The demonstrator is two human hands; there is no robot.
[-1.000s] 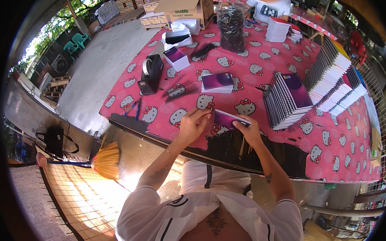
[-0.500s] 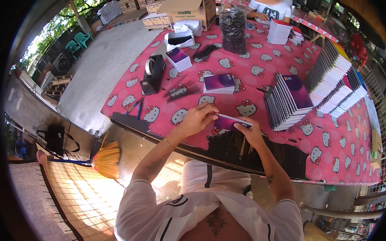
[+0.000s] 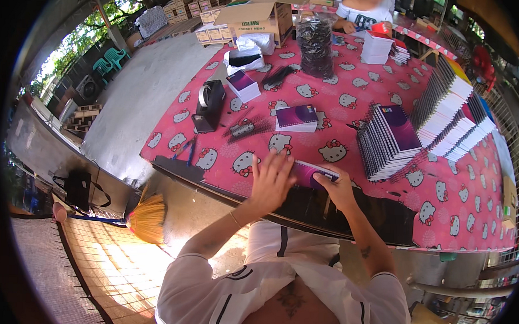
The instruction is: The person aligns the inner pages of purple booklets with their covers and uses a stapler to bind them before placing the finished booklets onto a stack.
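A small purple notebook [image 3: 309, 176] is at the table's near edge, its white page edge along the far side. My right hand [image 3: 337, 184] grips its right end, thumb on the cover. My left hand [image 3: 272, 181] is at its left end, fingers stretched out and spread, the fingertips beside the notebook. Beyond them lies a short stack of purple notebooks [image 3: 295, 116]. Left of that stack, dark spiral binding coils [image 3: 246, 129] are strewn on the cloth. A tall stack of spiral-bound purple notebooks [image 3: 389, 141] stands to the right.
A black tape dispenser [image 3: 209, 109] and pens [image 3: 188, 148] lie at left on the pink tablecloth [image 3: 331, 150]. Further back are a white notebook stack [image 3: 245, 87], a bag of black coils [image 3: 315, 47] and a cardboard box [image 3: 258, 22]. Another person [image 3: 364, 14] sits across the table.
My left hand has gone from a pinch at the notebook's left end to spread fingers nearer me. My right hand keeps its grip. Across the table, the other person's hand now reaches a stack.
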